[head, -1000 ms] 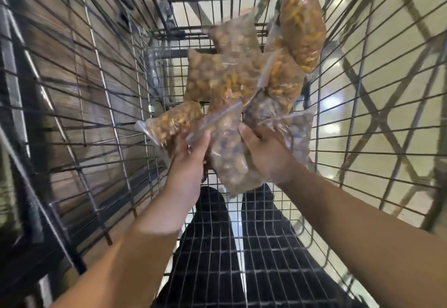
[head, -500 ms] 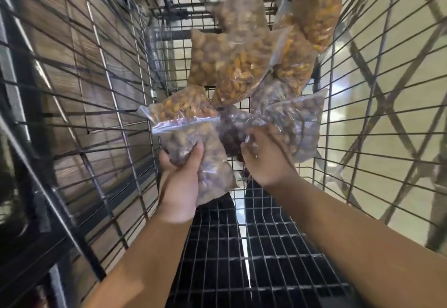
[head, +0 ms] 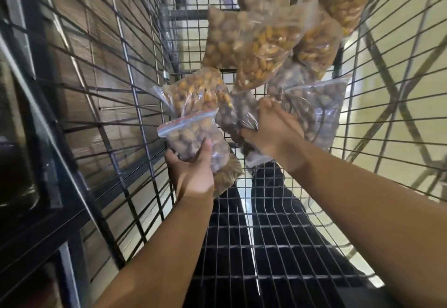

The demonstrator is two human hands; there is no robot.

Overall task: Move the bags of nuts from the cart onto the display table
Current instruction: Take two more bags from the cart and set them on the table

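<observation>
Down at the cart's centre, my left hand (head: pixel 193 174) is wrapping its fingers round a clear zip bag of brown nuts (head: pixel 193 141), red seal pointing toward 10 o'clock, long axis running 10 to 4. My right hand (head: pixel 273 131) is pinching a darker bag (head: pixel 238 116), probably to lift both together. More bags (head: pixel 263 41) are piling toward 12 inside the wire cart (head: pixel 135 104).

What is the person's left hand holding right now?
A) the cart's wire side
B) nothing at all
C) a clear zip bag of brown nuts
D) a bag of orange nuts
C: the left hand wraps under a clear zip bag of brown nuts with a red seal strip, inside the wire cart.
</observation>
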